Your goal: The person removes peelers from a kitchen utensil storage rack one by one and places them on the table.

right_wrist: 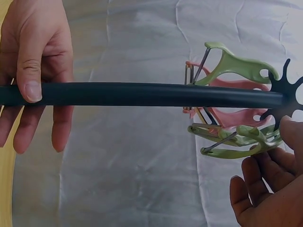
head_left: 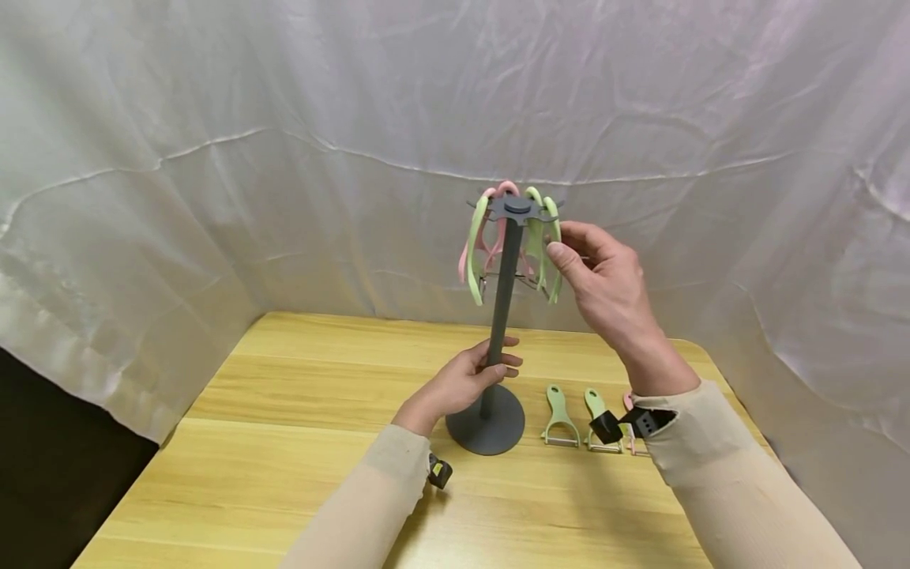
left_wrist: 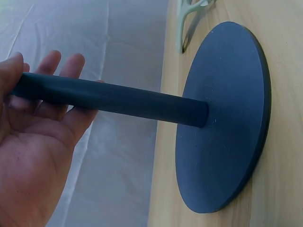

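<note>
A dark grey stand [head_left: 505,292] rises from a round base [head_left: 490,437] on the table. Its pole lies between the thumb and fingers of my left hand [head_left: 453,384], low down above the base. Y-shaped peelers, green and pink, hang by their handle holes from the hooked top [head_left: 517,207], blades downward. My right hand [head_left: 613,288] is up at the right side of this top, pinching the nearest green peeler [right_wrist: 227,153] between thumb and fingers by its handle. On the left hook hangs another green peeler [head_left: 475,257]; pink peelers [right_wrist: 232,117] hang at the back.
To the right of the base lie a green peeler [head_left: 558,409], a second green one [head_left: 593,401] and a pink one [head_left: 628,401], the last two partly hidden by the right wrist camera. A pale curtain [head_left: 341,221] stands behind the wooden table [head_left: 284,474].
</note>
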The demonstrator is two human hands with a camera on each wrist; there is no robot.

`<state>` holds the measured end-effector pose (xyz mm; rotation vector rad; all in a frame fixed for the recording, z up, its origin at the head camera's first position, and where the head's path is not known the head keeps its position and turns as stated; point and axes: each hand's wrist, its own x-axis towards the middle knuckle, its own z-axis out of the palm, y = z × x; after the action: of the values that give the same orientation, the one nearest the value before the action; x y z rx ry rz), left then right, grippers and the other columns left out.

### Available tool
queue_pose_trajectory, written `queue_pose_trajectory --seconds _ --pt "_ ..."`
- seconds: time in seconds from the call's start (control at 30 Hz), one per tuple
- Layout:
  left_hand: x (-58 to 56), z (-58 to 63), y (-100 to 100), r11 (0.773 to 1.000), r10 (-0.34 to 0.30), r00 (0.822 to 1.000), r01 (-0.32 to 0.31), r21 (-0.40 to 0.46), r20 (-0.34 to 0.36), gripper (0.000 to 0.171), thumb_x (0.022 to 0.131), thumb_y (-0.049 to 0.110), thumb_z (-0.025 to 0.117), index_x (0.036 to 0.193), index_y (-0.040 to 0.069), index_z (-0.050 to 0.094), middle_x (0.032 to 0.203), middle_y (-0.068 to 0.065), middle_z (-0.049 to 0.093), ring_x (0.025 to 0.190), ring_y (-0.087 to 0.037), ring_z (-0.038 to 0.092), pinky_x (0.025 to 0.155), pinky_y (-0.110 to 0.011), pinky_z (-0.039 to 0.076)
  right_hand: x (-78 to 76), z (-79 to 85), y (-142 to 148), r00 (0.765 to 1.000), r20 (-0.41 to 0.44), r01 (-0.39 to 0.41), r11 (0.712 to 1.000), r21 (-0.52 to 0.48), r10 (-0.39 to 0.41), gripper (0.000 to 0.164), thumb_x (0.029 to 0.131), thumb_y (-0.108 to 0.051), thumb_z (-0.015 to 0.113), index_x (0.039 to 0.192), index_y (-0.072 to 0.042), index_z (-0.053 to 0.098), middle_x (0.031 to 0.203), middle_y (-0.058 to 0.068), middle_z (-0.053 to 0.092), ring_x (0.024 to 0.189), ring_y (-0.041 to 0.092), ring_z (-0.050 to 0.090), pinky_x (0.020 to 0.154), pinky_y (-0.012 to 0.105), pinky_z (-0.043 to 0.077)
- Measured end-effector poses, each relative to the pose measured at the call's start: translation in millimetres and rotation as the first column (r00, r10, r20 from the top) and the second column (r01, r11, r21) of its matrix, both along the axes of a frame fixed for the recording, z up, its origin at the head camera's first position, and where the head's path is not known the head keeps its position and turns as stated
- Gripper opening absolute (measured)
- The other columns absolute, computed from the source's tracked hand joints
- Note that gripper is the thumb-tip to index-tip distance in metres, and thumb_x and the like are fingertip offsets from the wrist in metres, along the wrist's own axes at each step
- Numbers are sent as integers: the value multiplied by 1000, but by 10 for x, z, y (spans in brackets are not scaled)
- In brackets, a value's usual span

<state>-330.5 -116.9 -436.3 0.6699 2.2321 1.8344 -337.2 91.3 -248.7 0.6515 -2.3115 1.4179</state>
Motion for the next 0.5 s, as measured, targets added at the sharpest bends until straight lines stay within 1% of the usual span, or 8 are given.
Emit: queue_pose_trajectory --seconds 0.13,0.23,0.4,0.5 --pt "-8 7 -7 1000 -15 1000 14 22 15 46 111 14 54 156 23 50 142 -9 68 130 -24 68 112 -44 52 -11 -13 -2 1000 -3 -17 1000 -19 17 37 107 -31 65 136 -9 69 123 12 74 102 5 66 87 17 52" --pt "-21 13 -15 999 -33 999 32 41 35 46 111 13 54 156 23 50 142 -11 67 131 -25 67 112 -47 51 -20 -21 5 1000 -6 -26 999 -41 26 36 107 -28 66 134 -6 69 119 10 74 102 5 67 87 17 52" --pt "-44 12 -32 995 -67 995 62 72 73 47 111 12 54 157 21 50 146 -18 64 133 -27 65 115 -57 46 -37 -21 22 999 -3 -41 997 -66 41 34 106 -24 67 133 -4 70 112 -1 73 101 5 67 85 16 54" --pt "-50 12 -32 994 -76 993 68 89 86 46 111 12 54 156 21 51 145 -17 64 133 -27 65 116 -59 45 -47 -17 30 999 2 -51 995 -81 52 33 105 -21 69 133 -3 70 108 -6 72 99 7 67 83 16 54"
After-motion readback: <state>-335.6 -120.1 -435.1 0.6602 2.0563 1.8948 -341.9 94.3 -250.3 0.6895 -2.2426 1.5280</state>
